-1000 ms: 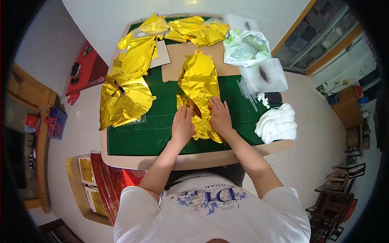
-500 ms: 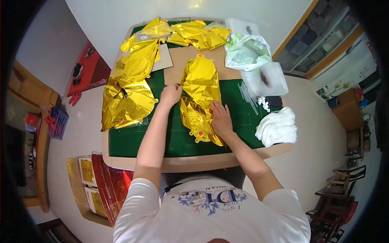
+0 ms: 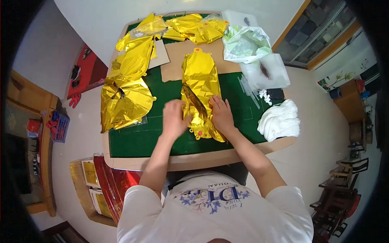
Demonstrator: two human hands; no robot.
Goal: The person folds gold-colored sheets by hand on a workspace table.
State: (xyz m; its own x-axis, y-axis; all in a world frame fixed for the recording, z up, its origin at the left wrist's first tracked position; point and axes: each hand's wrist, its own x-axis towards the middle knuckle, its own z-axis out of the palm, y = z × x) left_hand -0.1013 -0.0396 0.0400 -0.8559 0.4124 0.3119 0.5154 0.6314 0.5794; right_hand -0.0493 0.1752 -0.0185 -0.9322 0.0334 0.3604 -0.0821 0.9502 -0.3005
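A gold foil piece (image 3: 200, 73) lies lengthwise on the green-topped table (image 3: 162, 141), with small tabs and a red dot at each end. A dark fold or gap runs across its lower half. My right hand (image 3: 222, 113) rests flat on its lower right edge, fingers stretched out. Beside the lower left edge is my left hand (image 3: 175, 117), bent inward and blurred; whether it pinches the foil cannot be made out.
More gold foil pieces (image 3: 127, 101) lie along the left and far edges. Cardboard (image 3: 172, 67) lies beyond the middle piece. A plastic bag (image 3: 247, 44), clear strips (image 3: 249, 91), a dark item (image 3: 276, 94) and white cloth (image 3: 279, 121) are on the right. An open box (image 3: 83, 194) stands on the floor.
My left hand has moved down along the foil's left edge. The foil's lower half has shifted, and a dark diagonal gap shows there. My right hand stays on the right edge.
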